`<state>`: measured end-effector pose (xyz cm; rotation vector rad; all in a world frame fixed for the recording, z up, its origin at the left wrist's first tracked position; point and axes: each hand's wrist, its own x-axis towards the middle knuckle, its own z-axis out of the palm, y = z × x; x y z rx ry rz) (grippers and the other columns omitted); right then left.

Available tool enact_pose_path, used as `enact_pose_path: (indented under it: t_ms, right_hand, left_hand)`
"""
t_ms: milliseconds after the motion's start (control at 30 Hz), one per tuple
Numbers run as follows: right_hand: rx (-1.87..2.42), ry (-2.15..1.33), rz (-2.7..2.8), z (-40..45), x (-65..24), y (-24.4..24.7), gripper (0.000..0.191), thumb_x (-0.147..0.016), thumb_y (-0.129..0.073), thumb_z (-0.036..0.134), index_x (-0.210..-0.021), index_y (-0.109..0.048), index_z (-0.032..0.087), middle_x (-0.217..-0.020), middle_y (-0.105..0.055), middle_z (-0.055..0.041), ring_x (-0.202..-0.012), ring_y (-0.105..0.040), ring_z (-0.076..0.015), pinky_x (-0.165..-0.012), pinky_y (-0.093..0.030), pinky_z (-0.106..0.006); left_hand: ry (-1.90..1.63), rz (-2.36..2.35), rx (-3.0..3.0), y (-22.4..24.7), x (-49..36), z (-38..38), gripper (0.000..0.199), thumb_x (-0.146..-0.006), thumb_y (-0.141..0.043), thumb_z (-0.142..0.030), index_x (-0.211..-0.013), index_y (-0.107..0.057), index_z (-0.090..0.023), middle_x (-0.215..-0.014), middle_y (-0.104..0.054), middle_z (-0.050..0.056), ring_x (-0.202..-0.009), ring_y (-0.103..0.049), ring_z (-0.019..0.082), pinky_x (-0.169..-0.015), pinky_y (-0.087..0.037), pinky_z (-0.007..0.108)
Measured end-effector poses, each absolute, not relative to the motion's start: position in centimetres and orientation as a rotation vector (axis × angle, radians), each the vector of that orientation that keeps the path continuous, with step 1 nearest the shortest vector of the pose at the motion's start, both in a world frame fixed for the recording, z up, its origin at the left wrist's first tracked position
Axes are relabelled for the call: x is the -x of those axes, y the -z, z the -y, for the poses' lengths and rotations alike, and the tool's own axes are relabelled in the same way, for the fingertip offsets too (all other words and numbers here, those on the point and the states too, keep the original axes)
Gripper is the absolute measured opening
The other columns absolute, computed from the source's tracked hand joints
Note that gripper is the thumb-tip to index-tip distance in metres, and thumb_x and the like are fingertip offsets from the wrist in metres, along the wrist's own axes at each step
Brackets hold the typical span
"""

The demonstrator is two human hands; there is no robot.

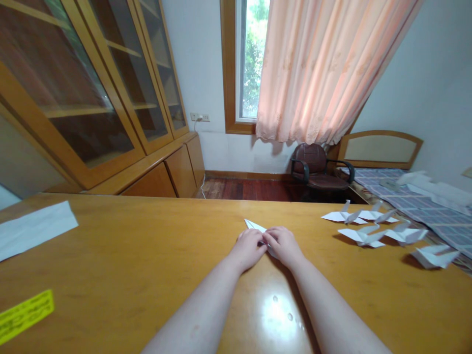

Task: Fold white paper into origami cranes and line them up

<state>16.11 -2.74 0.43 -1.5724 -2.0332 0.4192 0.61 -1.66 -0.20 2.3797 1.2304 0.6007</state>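
A piece of folded white paper [254, 225] lies on the wooden table [147, 265], its pointed tip facing away to the upper left. My left hand [250, 250] rests over its left side with the fingers bent down onto it. From the right, my right hand [282, 244] presses on the same paper, its fingers closed against it. The two hands meet at the fingertips and cover most of the folded piece. A small white corner shows beneath my right hand.
Several white paper cranes [363, 235] stand at the table's right side. At the left lie white paper [37, 228] and a yellow label with writing [27, 314]. Beyond the table are a brown office chair [317, 167], a bed [431, 206] and a glass-fronted cabinet [121, 147].
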Motion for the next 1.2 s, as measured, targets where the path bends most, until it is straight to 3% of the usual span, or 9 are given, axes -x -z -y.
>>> enact_pose_path:
  t_ms: [233,533,733,867,1033,1200]
  right_hand:
    - [1.567,-0.440,2.037,2.7,-16.1,-0.5,0.030,-0.084,-0.047,0.042,-0.083,-0.072,0.024,-0.092,-0.068,-0.0029,-0.090,-0.057,-0.0174,-0.083,-0.038,-0.027]
    - [1.546,-0.368,2.049,2.4,-16.1,0.5,0.026,-0.082,-0.051,0.040,-0.087,-0.070,0.024,-0.093,-0.068,-0.0037,-0.089,-0.057,-0.0185,-0.084,-0.039,-0.030]
    - [1.567,-0.337,2.063,2.3,-16.3,0.9,0.020,-0.076,-0.057,0.034,-0.089,-0.069,0.024,-0.095,-0.068,-0.0030,-0.091,-0.056,-0.0185,-0.085,-0.038,-0.030]
    - [1.589,-0.351,2.060,2.2,-16.3,1.0,0.020,-0.074,-0.059,0.032,-0.089,-0.069,0.023,-0.096,-0.067,-0.0033,-0.093,-0.055,-0.0191,-0.085,-0.038,-0.031]
    - [1.597,-0.373,2.038,2.0,-16.3,1.3,0.020,-0.073,-0.061,0.032,-0.089,-0.069,0.023,-0.098,-0.067,-0.0032,-0.094,-0.055,-0.0194,-0.086,-0.037,-0.031]
    - [1.615,-0.386,2.023,1.9,-16.4,1.4,0.021,-0.073,-0.061,0.032,-0.091,-0.069,0.023,-0.100,-0.066,-0.0047,-0.096,-0.054,-0.0200,-0.088,-0.037,-0.033]
  left_hand:
    - [-0.597,-1.231,-2.393,1.0,-0.5,1.0,0.015,-0.081,-0.050,-0.025,-0.086,-0.064,-0.021,-0.094,-0.062,0.003,-0.094,-0.053,0.018,-0.088,-0.038,0.032]
    - [-0.664,-1.416,-2.265,1.0,-0.3,0.9,0.024,-0.084,-0.048,-0.023,-0.105,-0.058,-0.024,-0.104,-0.063,0.002,-0.098,-0.053,0.017,-0.087,-0.038,0.029]
    - [-0.648,-1.521,-2.259,1.1,-0.2,0.8,0.013,-0.078,-0.055,-0.019,-0.089,-0.062,-0.023,-0.095,-0.064,0.000,-0.091,-0.054,0.017,-0.082,-0.039,0.028]
    - [-0.625,-1.528,-2.273,1.0,0.0,0.7,0.011,-0.079,-0.054,-0.021,-0.080,-0.065,-0.024,-0.091,-0.064,0.000,-0.091,-0.053,0.017,-0.083,-0.038,0.030]
    - [-0.572,-1.504,-2.335,0.7,0.0,0.8,0.016,-0.082,-0.051,-0.027,-0.082,-0.067,-0.025,-0.091,-0.065,0.001,-0.090,-0.052,0.019,-0.082,-0.038,0.032]
    - [-0.562,-1.471,-2.335,0.6,-0.2,1.1,0.020,-0.076,-0.059,-0.039,-0.087,-0.063,-0.023,-0.094,-0.062,0.002,-0.093,-0.052,0.020,-0.083,-0.038,0.033]
